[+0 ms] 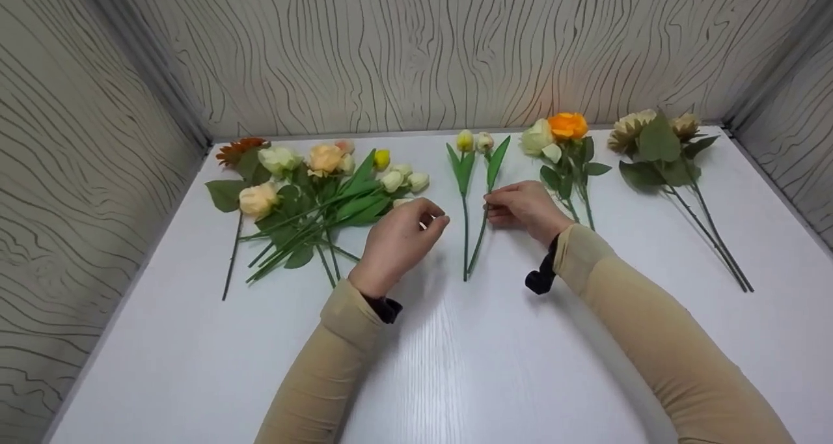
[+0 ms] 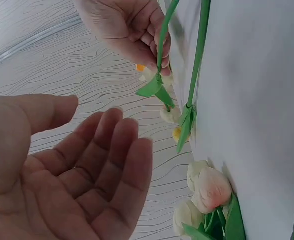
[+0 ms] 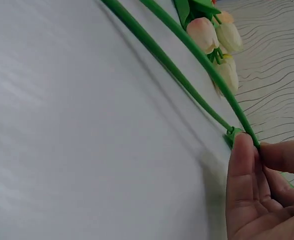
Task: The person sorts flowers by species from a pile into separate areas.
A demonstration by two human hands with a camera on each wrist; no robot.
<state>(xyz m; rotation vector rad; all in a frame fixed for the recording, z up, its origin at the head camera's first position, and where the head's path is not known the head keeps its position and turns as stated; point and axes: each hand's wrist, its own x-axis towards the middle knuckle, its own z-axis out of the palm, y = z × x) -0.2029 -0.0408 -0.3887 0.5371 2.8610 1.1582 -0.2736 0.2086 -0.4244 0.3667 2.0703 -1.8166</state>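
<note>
My right hand [image 1: 526, 208] pinches the green stem of a pale pink-white tulip [image 1: 485, 142] between thumb and fingers; the right wrist view shows the stem [image 3: 211, 75] running out of the pinch. Just left of it lies a yellow tulip [image 1: 464, 140], its stem end close to that of the pinched tulip. My left hand [image 1: 405, 239] holds nothing. In the left wrist view its fingers [image 2: 114, 165] are relaxed and slightly bent, with the thumb apart. Near that hand, white tulips [image 1: 403, 178] lie at the edge of a mixed pile.
The pile at the left includes peach roses [image 1: 259, 200], a rust-orange flower [image 1: 241, 151] and a yellow bloom [image 1: 382, 159]. An orange rose [image 1: 568, 125] and a white rose [image 1: 537, 137] lie beyond my right hand. Cream flowers [image 1: 631, 130] lie far right. A patterned wall [image 1: 416, 53] borders the white table [image 1: 442, 379].
</note>
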